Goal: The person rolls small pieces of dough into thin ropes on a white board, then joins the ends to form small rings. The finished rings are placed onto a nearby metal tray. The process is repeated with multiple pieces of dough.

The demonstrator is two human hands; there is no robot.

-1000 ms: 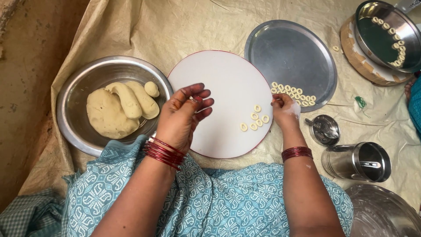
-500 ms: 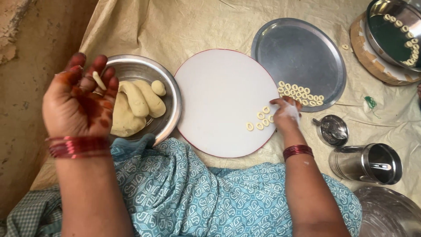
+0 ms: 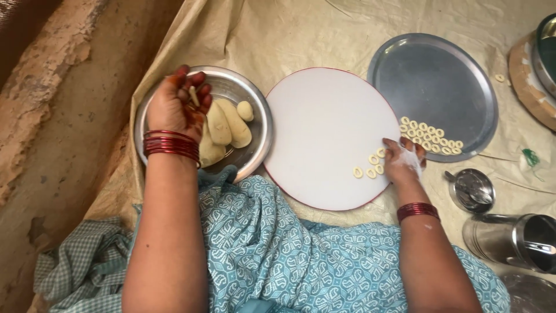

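Seen from above, a person sits on a pale cloth [image 3: 278,35] spread over the ground, with a blue patterned garment [image 3: 278,255] across the lap at the bottom of the frame.

The left hand [image 3: 176,104], left of centre, hovers over a round steel bowl [image 3: 258,145]. Its fingers are loosely curled, and the fingertips pinch a thin strip of dough [image 3: 194,95]. Inside the bowl lie several lumps of dough [image 3: 229,124], partly hidden by the hand. Red bangles circle the wrist.

In the centre lies a round white board [image 3: 324,127]. The right hand [image 3: 403,162] rests at the board's lower right edge, fingers pressed together and dusted with flour, touching a few small dough rings [image 3: 370,165]; whether it grips one cannot be told from this angle.

At upper right sits a large steel plate [image 3: 434,75] with a cluster of finished rings [image 3: 428,134] along its lower edge. Small steel containers [image 3: 475,188] stand at lower right.

The step in hand appears to be shaping dough into small rings: the strip is held over the bowl while formed rings wait on the board. The next move likely calls for bringing the strip to the board and curling it closed with light finger pressure.
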